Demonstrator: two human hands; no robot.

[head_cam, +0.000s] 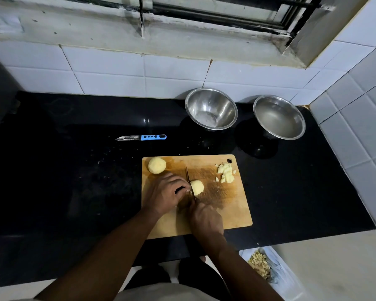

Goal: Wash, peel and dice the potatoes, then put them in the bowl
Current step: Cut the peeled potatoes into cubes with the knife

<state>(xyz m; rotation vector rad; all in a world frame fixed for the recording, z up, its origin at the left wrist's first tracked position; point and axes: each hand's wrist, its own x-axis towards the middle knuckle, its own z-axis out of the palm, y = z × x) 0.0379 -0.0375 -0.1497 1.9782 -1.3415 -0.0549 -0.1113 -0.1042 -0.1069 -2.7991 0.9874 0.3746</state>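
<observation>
Head view
Left hand (164, 192): resting on the cutting board (237, 205), its fingers (180, 185) curled down and pressed against the left side of a peeled potato piece (197, 187).
Right hand (205, 220): fingers closed around the handle of a knife (190, 183); the handle itself is hidden in the grip.
Knife blade: running away from the right hand, standing between the left fingertips and the potato piece, touching the piece.
Whole peeled potato (157, 165): at the board's far left corner, just beyond the left knuckles, apart from them.
Diced potato (226, 172): a small heap on the board, beyond and to the right of both hands.
Bowls: near bowl (211, 108) and far-right bowl (279, 117), steel, on the dark surface (74, 170) well beyond the fingers; neither holds any dice.
Peeler (142, 137): blue-handled, lying on the surface beyond the left hand.
Peelings (259, 265): in a bag below the surface edge, right of the right forearm.
</observation>
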